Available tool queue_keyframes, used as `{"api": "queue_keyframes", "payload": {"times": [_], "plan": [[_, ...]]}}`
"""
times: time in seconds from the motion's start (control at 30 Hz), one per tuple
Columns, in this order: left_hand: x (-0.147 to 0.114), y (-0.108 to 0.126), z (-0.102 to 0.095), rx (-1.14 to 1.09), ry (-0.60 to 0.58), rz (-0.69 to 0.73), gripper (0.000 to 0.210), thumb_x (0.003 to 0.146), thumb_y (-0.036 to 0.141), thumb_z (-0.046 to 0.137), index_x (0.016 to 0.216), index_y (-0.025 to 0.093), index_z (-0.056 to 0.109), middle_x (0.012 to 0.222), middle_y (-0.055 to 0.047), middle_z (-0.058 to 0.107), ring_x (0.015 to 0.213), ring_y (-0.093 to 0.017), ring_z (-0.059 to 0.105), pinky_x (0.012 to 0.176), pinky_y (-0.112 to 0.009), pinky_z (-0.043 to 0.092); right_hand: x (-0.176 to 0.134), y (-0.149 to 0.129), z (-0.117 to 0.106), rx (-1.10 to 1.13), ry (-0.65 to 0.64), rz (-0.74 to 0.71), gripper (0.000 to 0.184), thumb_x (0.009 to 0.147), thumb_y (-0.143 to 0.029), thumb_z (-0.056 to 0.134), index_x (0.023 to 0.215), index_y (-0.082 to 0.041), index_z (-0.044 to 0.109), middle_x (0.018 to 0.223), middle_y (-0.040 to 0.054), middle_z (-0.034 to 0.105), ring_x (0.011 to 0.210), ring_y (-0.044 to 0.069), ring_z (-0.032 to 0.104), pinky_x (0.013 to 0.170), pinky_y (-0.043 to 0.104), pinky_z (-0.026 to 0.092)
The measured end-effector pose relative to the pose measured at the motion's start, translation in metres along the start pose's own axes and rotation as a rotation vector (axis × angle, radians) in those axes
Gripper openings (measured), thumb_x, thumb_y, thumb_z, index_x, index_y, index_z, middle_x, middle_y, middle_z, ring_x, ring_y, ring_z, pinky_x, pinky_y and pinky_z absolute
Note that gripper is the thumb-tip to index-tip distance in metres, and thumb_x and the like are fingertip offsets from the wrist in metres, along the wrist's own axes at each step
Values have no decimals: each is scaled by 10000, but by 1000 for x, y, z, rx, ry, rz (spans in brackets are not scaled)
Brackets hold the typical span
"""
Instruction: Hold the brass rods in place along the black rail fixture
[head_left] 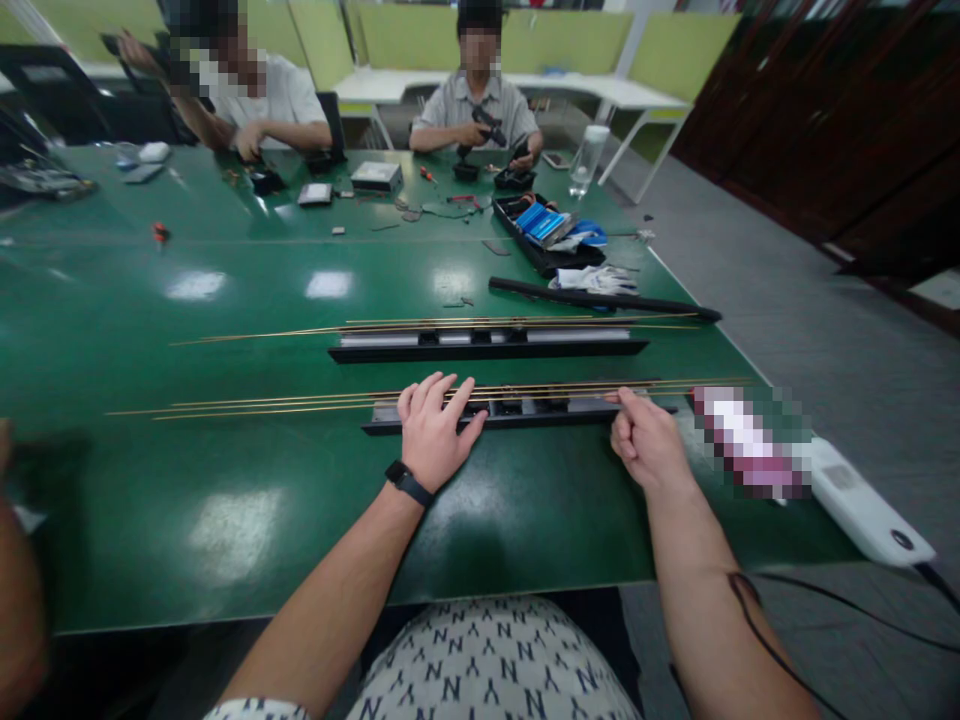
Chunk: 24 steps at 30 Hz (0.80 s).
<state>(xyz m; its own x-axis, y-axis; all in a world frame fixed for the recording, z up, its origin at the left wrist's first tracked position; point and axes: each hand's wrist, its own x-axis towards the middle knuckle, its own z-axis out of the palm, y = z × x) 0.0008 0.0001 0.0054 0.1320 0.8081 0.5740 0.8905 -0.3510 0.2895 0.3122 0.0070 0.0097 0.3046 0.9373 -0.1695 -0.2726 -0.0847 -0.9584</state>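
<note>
Close in front of me lies a long black rail [517,419] with a greyish strip and dark blocks along it. Several thin golden rods [285,405] stretch lengthwise over this rail and stick out past both ends. Fingers spread, my left hand [437,432] rests across the rods and the rail's left part. My right hand [649,440] is at the rail's right part, its fingers curled and the index fingertip at the rods; what it pinches is too small to make out. Farther back lies a second black rail [487,351] with more golden rods [262,336] along it.
Beyond the rails are a black tube [600,296], white gloves [596,279] and a black tray [517,235] with blue packs. A white handheld device [862,505] with a cable lies at the table's right edge. Two people work across the green table [247,385]; another arm [19,590] shows at left.
</note>
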Motion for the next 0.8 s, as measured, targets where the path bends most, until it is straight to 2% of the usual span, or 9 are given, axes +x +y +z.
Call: {"api": "queue_keyframes", "payload": {"times": [0.8], "plan": [[1,3,-3,-4,-42,-31,421,956,439,673,1350,293,683,1388,-107,686,1369,-320,559,1160,-528,309,-5,-2,3,-22,31,26,316,836,-466,824,875,-175,706,412,-68,469,262,59,307,270,178,249]]}}
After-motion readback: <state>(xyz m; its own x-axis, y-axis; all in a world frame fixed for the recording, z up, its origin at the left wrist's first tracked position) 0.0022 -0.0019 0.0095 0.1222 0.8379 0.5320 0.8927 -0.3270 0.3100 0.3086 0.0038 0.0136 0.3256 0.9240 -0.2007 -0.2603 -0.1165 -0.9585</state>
